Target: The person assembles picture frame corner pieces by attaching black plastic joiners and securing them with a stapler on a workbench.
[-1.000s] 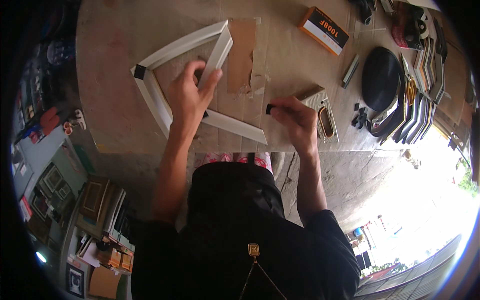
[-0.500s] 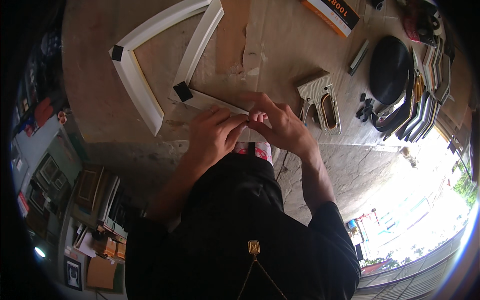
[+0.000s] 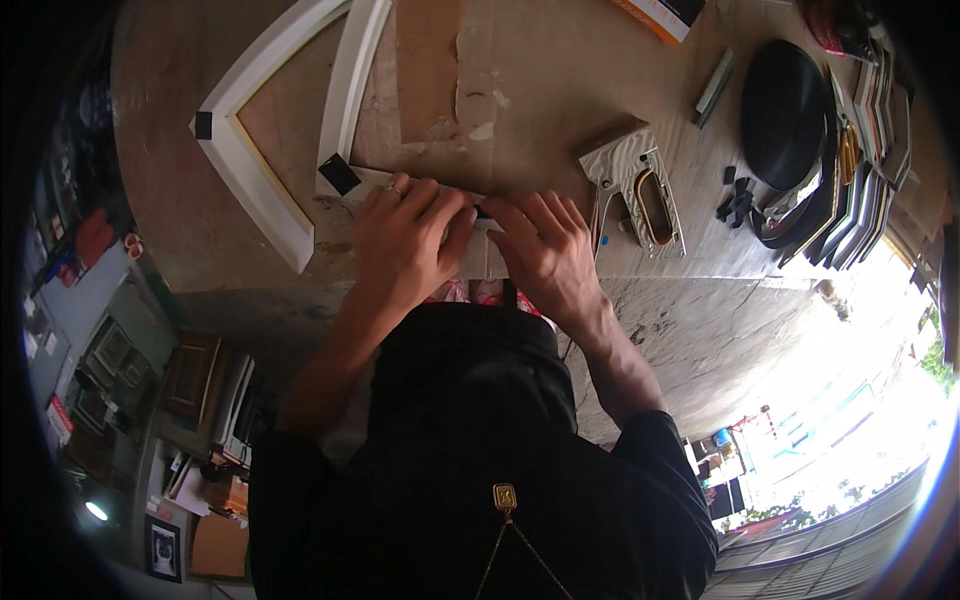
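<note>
A white L-shaped frame piece lies on the table, with a black square of tape over its corner. My left hand is closed over its near arm, thumb and fingertips pressed at the end. From the other side my right hand has its fingers bent and its thumb at the same end. A small black piece, apparently tape, shows between the hands, partly hidden by my fingertips. To the left rests a second white frame piece, also with black tape on its corner.
A silver staple gun lies right of my right hand. Farther right are a grey strip, a black round disc, small black pieces and several frame corner samples. An orange-and-black box is at the far edge.
Both hands have gone from pinching together near the table edge to pressing down on the frame piece's end, slightly farther from me. The view has shifted a little.
</note>
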A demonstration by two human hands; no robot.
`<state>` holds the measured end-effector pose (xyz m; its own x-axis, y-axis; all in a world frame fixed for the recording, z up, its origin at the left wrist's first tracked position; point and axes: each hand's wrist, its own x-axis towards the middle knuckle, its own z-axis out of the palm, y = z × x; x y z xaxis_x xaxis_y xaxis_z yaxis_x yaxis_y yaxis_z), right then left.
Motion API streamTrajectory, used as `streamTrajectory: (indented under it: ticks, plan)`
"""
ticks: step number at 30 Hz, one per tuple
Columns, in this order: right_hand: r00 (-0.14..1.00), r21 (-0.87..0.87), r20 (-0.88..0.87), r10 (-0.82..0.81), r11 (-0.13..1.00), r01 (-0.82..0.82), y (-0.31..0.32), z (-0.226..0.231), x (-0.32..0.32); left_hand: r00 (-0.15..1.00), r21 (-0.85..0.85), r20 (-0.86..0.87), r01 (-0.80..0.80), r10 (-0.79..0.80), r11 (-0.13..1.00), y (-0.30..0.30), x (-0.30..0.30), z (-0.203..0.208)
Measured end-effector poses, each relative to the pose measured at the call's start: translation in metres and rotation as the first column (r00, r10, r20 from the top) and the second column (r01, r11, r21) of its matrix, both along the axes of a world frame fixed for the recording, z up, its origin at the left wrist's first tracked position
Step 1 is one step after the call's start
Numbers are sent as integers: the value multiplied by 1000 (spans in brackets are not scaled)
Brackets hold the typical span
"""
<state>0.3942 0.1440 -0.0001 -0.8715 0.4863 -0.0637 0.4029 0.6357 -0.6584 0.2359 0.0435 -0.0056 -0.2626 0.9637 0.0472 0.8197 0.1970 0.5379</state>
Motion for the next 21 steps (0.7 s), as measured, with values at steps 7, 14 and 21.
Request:
streamTrajectory:
  ticks: [7, 14, 21]
  plan:
    - [943, 133, -27, -333, 934, 333, 5, 6, 21, 999, 33, -39, 29, -27, 999, 26, 1, -7]
    - [772, 308, 247, -585, 803, 510, -1, 10, 65, 986, 135, -44, 164, -159, 977, 29, -6, -20]
    - [842, 139, 153, -517, 855, 499, 40, 13, 78, 1000, 201, 21, 5, -10, 979, 33, 35, -29]
